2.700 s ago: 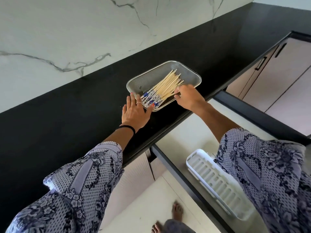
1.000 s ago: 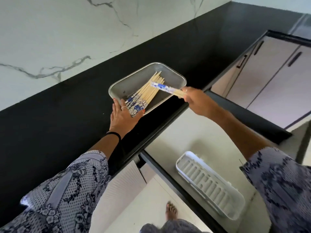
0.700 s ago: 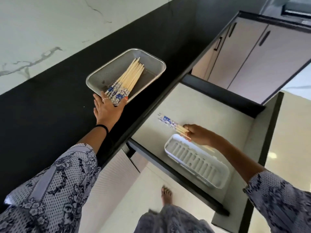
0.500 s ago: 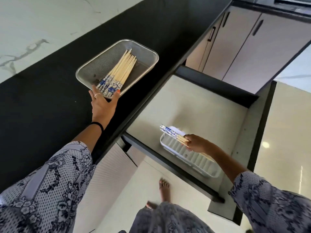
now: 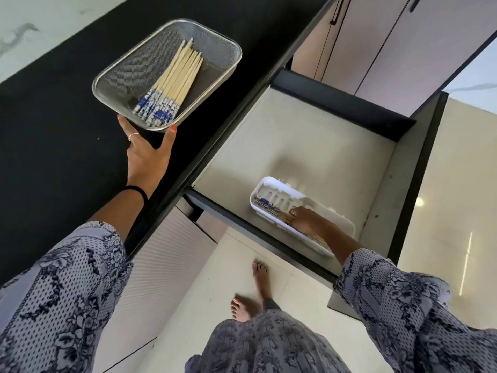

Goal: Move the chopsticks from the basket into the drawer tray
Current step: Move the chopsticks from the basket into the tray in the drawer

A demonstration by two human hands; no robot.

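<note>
A metal mesh basket point(image 5: 223, 33) stands on the black counter near its front edge. In it lies a bundle of several wooden chopsticks point(image 5: 174, 76) with blue-and-white patterned ends. My left hand point(image 5: 148, 157) rests on the counter, thumb and fingers spread against the basket's near rim. Below, the drawer point(image 5: 295, 135) stands pulled out, with a white slotted tray point(image 5: 282, 184) at its front. My right hand point(image 5: 309, 222) is inside the tray, fingers curled over a few chopsticks point(image 5: 266, 210) that lie along it, patterned ends to the left.
The black counter point(image 5: 53, 130) runs along a marble wall at the upper left. Beige cabinet doors point(image 5: 376, 36) with dark handles stand beyond the drawer. My bare feet point(image 5: 258, 292) are on the tiled floor just in front of the drawer's front panel.
My right hand lifted a few chopsticks out of the basket, carried them down over the drawer and lowered them into the white tray. My left hand stayed at the basket.
</note>
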